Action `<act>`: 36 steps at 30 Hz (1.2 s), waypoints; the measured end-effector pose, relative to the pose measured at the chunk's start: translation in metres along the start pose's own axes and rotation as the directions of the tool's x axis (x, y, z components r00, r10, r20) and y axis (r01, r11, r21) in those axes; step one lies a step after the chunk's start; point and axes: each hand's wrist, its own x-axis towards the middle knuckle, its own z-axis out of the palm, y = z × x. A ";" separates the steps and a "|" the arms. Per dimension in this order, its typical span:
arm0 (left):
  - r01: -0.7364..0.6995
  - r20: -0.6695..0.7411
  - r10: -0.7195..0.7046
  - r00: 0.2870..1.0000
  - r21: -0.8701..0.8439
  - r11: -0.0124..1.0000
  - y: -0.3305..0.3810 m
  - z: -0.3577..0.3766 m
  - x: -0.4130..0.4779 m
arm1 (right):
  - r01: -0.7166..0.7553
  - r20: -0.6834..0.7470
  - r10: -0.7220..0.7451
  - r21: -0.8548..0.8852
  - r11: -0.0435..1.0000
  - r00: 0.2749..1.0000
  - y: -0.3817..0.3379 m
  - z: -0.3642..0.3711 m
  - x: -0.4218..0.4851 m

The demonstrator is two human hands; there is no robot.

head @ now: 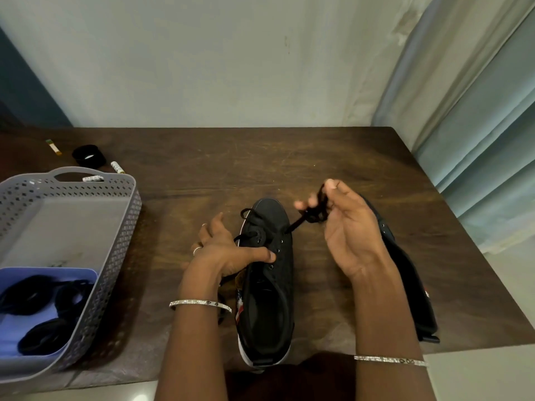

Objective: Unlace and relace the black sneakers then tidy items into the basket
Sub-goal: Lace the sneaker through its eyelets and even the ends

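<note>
Black sneaker [272, 285] near basket [121, 227]; lace [316, 213] in right hand [347, 235] before second sneaker [411, 285].

Silver bangle [200, 303] on each bare wrist, ring [197, 250] on left hand [227, 251]

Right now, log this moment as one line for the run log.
left hand: grips front sneaker | right hand: pinches bunched lace running to toe-end eyelet | second sneaker: behind right hand | basket: far left

Black sneaker [267, 273], perforated grey basket [115, 241]
</note>
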 end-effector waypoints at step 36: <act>-0.026 0.062 0.029 0.998 -0.052 0.998 -0.005 0.004 0.008 | -0.139 -0.107 0.153 -0.966 0.217 0.982 0.035 -0.024 0.013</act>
